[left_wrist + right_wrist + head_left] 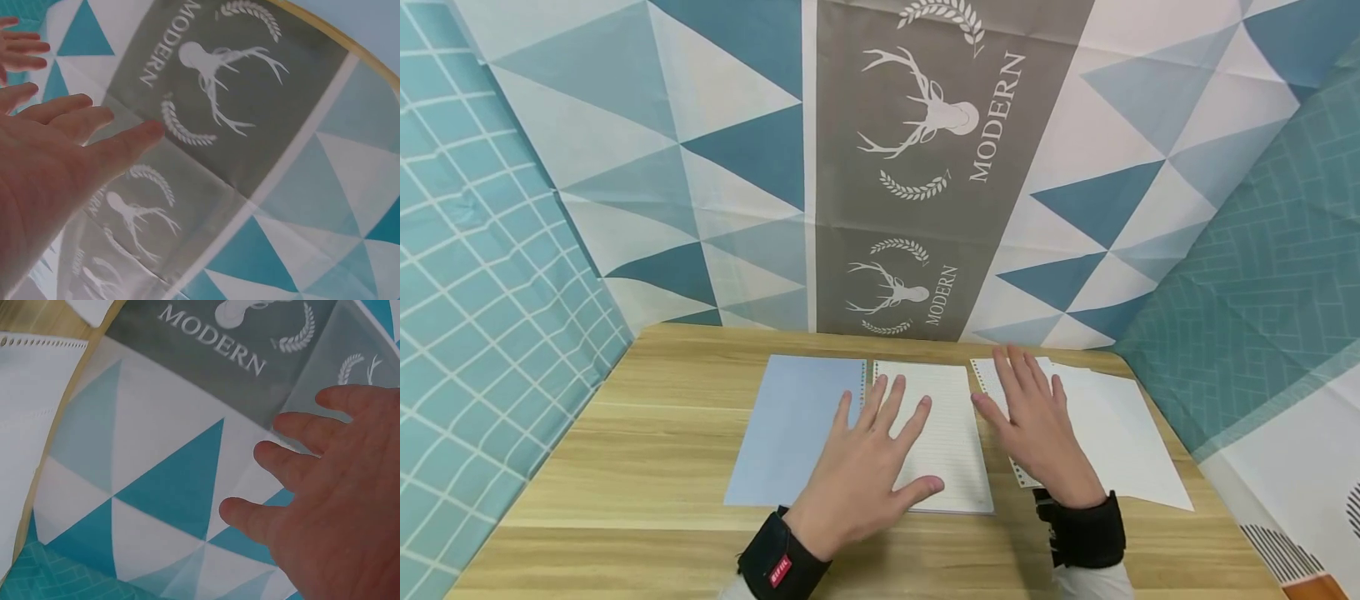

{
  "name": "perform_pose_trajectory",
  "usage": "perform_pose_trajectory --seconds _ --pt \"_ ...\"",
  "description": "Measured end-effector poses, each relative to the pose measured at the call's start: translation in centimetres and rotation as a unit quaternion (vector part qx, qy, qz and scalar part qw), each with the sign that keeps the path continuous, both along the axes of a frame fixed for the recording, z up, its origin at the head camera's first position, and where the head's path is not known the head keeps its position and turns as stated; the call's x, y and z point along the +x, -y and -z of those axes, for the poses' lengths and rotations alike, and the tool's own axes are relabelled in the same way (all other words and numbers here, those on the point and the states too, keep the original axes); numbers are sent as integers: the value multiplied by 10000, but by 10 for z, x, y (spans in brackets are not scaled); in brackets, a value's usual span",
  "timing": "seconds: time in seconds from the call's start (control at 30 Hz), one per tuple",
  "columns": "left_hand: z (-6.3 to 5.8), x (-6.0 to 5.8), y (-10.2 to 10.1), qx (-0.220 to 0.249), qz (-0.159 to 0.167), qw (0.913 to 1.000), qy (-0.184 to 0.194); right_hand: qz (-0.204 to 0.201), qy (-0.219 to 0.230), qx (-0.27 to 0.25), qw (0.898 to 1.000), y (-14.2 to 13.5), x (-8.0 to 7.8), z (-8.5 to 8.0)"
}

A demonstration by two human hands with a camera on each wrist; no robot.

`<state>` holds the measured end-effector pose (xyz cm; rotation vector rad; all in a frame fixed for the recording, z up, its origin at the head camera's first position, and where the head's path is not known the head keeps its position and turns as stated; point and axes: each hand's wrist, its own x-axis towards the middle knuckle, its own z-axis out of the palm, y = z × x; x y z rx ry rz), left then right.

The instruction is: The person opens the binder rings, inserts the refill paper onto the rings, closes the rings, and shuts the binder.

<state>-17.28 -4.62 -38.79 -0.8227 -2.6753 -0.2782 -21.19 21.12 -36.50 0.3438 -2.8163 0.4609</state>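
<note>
In the head view my left hand is raised with fingers spread over a lined sheet of a notebook, holding nothing. A plain blue-grey notebook cover lies folded out on its left, with punched holes along the inner edge. My right hand, fingers straight, hovers above loose white sheets on the right; it holds nothing. Some of those sheets have a punched left edge, partly hidden by the hand. Both wrist views show the hands with straight, bare fingers and nothing in the palm.
A wood-grain table carries the papers. Behind it hangs a cloth with triangles, deer heads and the word MODERN. Teal tiled-pattern cloth stands at the left, and more patterned cloth at the right.
</note>
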Motion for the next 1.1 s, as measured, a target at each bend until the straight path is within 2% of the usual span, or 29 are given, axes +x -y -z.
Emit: perform_pose_trajectory --seconds 0.23,0.63,0.97,1.1 --pt "9 8 -16 -218 338 9989 -232 334 -37 -249 9991 -26 -3 0" --pt "22 22 -39 -591 696 9958 110 992 -372 -434 9934 -83 -3 8" --pt "36 32 -51 -730 1014 9921 98 1756 314 -834 9804 -119 -2 20" --pt "40 34 -54 -765 1116 9906 211 2101 527 -1074 9703 -132 0 24"
